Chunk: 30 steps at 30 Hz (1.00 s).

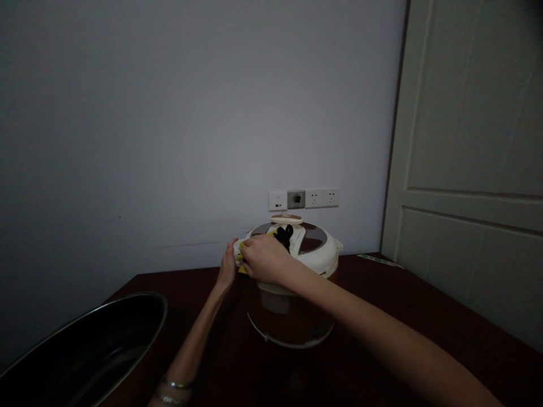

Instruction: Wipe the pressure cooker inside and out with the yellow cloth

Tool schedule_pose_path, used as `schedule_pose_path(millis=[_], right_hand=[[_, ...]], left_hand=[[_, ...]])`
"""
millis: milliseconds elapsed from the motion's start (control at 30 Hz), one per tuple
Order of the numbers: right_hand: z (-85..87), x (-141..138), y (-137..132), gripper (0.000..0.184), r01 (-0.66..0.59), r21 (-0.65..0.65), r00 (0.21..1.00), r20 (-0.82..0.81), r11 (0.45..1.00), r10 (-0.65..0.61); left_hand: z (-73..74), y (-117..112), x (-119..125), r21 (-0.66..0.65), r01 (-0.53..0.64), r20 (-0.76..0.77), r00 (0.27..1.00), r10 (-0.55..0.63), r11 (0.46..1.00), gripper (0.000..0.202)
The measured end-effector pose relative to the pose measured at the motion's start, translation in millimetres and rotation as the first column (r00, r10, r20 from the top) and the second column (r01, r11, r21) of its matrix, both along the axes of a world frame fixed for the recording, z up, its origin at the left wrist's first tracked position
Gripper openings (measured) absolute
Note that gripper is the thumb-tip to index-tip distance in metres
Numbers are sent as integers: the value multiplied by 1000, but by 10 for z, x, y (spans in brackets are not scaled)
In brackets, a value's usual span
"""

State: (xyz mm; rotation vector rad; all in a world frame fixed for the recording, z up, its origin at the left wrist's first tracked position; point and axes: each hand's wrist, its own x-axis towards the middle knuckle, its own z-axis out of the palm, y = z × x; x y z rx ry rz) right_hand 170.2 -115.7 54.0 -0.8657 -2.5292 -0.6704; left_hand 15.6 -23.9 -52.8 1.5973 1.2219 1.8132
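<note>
A rice cooker (323,259) with a white and brown lid, a pale lid handle and a dark brown body stands before me on the dark red table. My right hand (265,257) is at the lid's left front, its fingers closed on a yellow cloth (243,270); more yellow shows behind the hand. At the cooker's left side my left hand (227,268) is upright, fingers stretched out, beside a white part there. A looped black bundle (288,234), possibly a cord, sits on the lid just beyond my right hand.
At the near left is a large dark pot (163,308) with a metal rim, its inside facing up. Wall sockets (322,198) are behind the cooker. A thin patterned strip (379,260) lies at the table's back right, near a pale panelled door (470,209).
</note>
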Motion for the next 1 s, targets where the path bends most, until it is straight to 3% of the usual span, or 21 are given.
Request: schedule_pose_path(millis=[100,267,333,400,500,633,700,833,933,1000], right_hand=[[-156,163,-114,23,-70,55,993,-89,996,75],[-581,630,-349,49,-168,209,951,-223,963,215],[-677,732,-381,55,-182,250,940,-241,951,243],[-676,723,-369,55,-185,271,943,-223,945,249],[-515,498,-292,46,-178,233,967,-138,956,214],[-240,64,-182,22,-67,96,997,-18,993,69],[-192,-57,-160,19,-20,81,1000,22,997,19],[-372,63,-175,25,-86,218,995,-26,972,94],[-607,416,-203,33,-216,355,947,-149,910,283],[-708,696,-223,36,-276,367,909,-201,888,366]], left_hand=[[-17,15,-36,8,33,-34,999,-33,999,57],[-10,22,-85,17,83,-82,993,-82,996,59],[-4,25,-94,15,86,-105,991,-84,996,57],[-5,33,-95,24,89,-120,989,-85,996,56],[-21,52,-80,44,83,-118,990,-78,996,54],[-25,57,-51,46,-6,-101,995,11,999,48],[-8,40,-43,34,-51,-130,990,55,998,46],[26,-12,-34,9,-47,-143,989,48,999,49],[12,-41,-16,13,-20,-86,996,22,1000,53],[-3,-53,-2,15,-45,-57,997,45,999,54]])
